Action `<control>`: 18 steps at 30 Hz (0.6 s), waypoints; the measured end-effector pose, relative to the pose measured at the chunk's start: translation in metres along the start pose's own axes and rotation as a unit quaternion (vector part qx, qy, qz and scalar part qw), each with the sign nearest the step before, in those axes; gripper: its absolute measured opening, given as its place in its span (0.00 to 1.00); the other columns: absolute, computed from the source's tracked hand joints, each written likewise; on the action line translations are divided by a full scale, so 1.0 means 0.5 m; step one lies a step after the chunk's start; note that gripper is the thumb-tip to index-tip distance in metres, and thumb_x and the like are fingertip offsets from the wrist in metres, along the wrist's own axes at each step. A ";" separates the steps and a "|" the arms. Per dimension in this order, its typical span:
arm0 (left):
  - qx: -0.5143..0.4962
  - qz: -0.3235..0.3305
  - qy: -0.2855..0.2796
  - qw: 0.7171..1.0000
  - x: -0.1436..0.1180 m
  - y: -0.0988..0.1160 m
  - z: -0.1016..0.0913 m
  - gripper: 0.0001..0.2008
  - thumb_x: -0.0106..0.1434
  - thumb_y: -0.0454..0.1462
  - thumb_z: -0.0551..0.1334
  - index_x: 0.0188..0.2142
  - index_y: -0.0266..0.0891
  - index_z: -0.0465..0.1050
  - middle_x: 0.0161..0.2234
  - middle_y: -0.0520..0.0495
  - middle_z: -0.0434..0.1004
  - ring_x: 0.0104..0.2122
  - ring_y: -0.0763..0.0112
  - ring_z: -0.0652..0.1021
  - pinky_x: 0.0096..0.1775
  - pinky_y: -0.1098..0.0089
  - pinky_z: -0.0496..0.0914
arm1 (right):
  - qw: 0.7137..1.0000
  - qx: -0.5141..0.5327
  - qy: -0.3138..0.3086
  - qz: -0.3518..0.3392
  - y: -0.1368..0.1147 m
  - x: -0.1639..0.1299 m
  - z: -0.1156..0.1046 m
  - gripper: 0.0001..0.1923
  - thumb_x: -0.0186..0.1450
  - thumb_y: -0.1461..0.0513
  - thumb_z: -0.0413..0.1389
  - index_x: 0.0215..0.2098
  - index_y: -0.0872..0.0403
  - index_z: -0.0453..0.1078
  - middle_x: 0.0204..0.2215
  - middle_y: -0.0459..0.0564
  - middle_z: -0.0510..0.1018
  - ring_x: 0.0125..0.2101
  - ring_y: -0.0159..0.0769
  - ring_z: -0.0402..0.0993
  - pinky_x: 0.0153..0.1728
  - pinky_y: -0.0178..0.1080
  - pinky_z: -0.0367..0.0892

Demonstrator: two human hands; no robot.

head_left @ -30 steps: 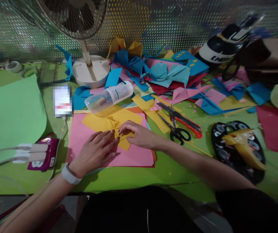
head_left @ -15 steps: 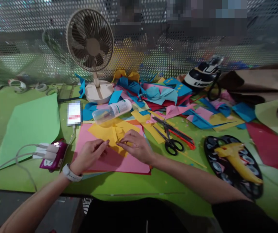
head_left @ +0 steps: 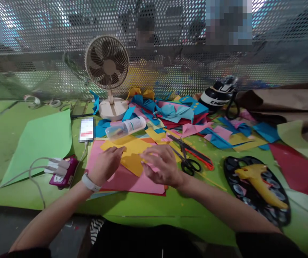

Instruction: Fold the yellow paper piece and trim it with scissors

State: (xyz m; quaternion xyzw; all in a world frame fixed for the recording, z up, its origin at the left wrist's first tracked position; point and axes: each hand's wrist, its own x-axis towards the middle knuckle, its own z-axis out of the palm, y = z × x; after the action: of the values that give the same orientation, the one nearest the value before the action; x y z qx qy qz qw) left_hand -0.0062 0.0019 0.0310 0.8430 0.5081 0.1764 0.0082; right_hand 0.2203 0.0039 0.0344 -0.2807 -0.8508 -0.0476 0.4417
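Green table (head_left: 148, 204); blurred hands (head_left: 132, 165) hiding yellow paper (head_left: 132, 152).

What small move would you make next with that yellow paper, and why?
Probably bring the right hand back down onto the yellow paper. That hand is blurred and seems lifted with fingers spread, while only the left hand touches the sheet on the pink paper.

2 bare forearms are seen. A white band (head_left: 90, 182) is worn on the wrist of the left hand (head_left: 106, 167). A dark sleeve (head_left: 266, 245) is worn on the upper arm behind the right hand (head_left: 161, 166). Dark clothing (head_left: 154, 242) is worn on the body.
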 end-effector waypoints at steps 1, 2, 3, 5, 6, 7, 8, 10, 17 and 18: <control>0.048 0.014 0.013 0.999 0.000 -0.001 -0.001 0.16 0.66 0.31 0.51 0.52 0.34 0.66 0.35 0.43 0.77 0.34 0.65 0.77 0.33 0.68 0.70 | 0.999 -0.021 -0.017 0.043 0.005 0.005 -0.002 0.17 0.62 0.58 0.54 0.50 0.51 0.66 0.42 0.54 0.74 0.44 0.43 0.69 0.44 0.46 0.62; 0.086 0.025 0.026 0.996 0.001 -0.001 -0.001 0.17 0.66 0.31 0.51 0.54 0.33 0.64 0.33 0.43 0.77 0.33 0.65 0.77 0.32 0.67 0.70 | 0.995 -0.039 -0.043 0.081 0.011 0.008 0.000 0.21 0.62 0.56 0.54 0.53 0.53 0.64 0.46 0.56 0.73 0.46 0.46 0.68 0.45 0.47 0.61; 0.115 0.034 0.041 0.992 0.001 0.000 0.000 0.18 0.66 0.30 0.51 0.55 0.31 0.63 0.33 0.42 0.77 0.32 0.64 0.77 0.31 0.67 0.70 | 0.990 -0.052 -0.074 0.106 0.017 0.009 0.007 0.25 0.62 0.53 0.54 0.55 0.55 0.63 0.48 0.58 0.72 0.48 0.48 0.67 0.46 0.48 0.61; 0.150 0.052 0.072 0.985 0.000 0.002 0.004 0.20 0.66 0.30 0.51 0.57 0.29 0.61 0.33 0.42 0.77 0.32 0.63 0.77 0.32 0.65 0.70 | 0.983 -0.076 -0.112 0.122 0.025 0.005 0.026 0.29 0.62 0.50 0.53 0.56 0.58 0.62 0.48 0.60 0.72 0.47 0.50 0.67 0.45 0.49 0.61; 0.155 0.060 0.087 0.982 0.000 0.002 0.006 0.19 0.66 0.30 0.51 0.57 0.29 0.61 0.33 0.41 0.77 0.32 0.63 0.77 0.33 0.65 0.70 | 0.982 -0.086 -0.121 0.121 0.028 0.001 0.036 0.28 0.63 0.50 0.53 0.55 0.59 0.63 0.48 0.60 0.73 0.46 0.50 0.67 0.45 0.48 0.61; 0.152 0.068 0.102 0.981 -0.001 0.002 0.007 0.19 0.66 0.31 0.51 0.57 0.30 0.61 0.34 0.40 0.77 0.33 0.63 0.77 0.34 0.64 0.71 | 0.981 -0.094 -0.126 0.115 0.030 -0.005 0.044 0.26 0.64 0.52 0.52 0.55 0.59 0.64 0.46 0.59 0.75 0.45 0.49 0.68 0.44 0.47 0.61; 0.143 0.074 0.116 0.980 -0.002 0.002 0.008 0.19 0.66 0.31 0.51 0.57 0.30 0.61 0.35 0.40 0.78 0.33 0.63 0.77 0.35 0.64 0.71 | 0.981 -0.099 -0.130 0.105 0.031 -0.010 0.051 0.23 0.65 0.54 0.51 0.53 0.59 0.65 0.45 0.58 0.76 0.44 0.47 0.70 0.43 0.47 0.61; 0.116 0.079 0.145 0.979 -0.005 -0.001 0.010 0.20 0.67 0.32 0.52 0.58 0.33 0.60 0.36 0.40 0.78 0.34 0.63 0.77 0.35 0.65 0.71 | 0.982 -0.101 -0.139 0.079 0.031 -0.019 0.057 0.18 0.66 0.59 0.50 0.51 0.57 0.68 0.44 0.56 0.77 0.42 0.45 0.71 0.42 0.46 0.60; 0.100 0.058 0.182 0.976 -0.019 -0.005 0.004 0.17 0.67 0.35 0.54 0.54 0.35 0.67 0.30 0.45 0.80 0.25 0.70 0.78 0.30 0.71 0.71 | 0.981 -0.135 -0.137 0.030 0.026 -0.022 0.046 0.16 0.67 0.62 0.48 0.51 0.54 0.70 0.45 0.52 0.78 0.38 0.40 0.72 0.40 0.44 0.59; 0.102 0.061 0.179 0.977 -0.021 -0.006 0.003 0.16 0.67 0.35 0.54 0.53 0.35 0.68 0.30 0.45 0.80 0.25 0.70 0.78 0.31 0.71 0.71 | 0.980 -0.143 -0.135 0.025 0.026 -0.022 0.046 0.16 0.67 0.62 0.48 0.50 0.55 0.71 0.44 0.52 0.79 0.38 0.39 0.73 0.40 0.44 0.59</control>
State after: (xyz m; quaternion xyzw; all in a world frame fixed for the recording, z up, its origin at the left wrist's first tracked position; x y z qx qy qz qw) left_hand -0.0125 -0.0054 0.0260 0.8235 0.4644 0.2719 -0.1797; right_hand 0.2151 0.0176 0.0097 -0.3656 -0.8800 -0.1195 0.2787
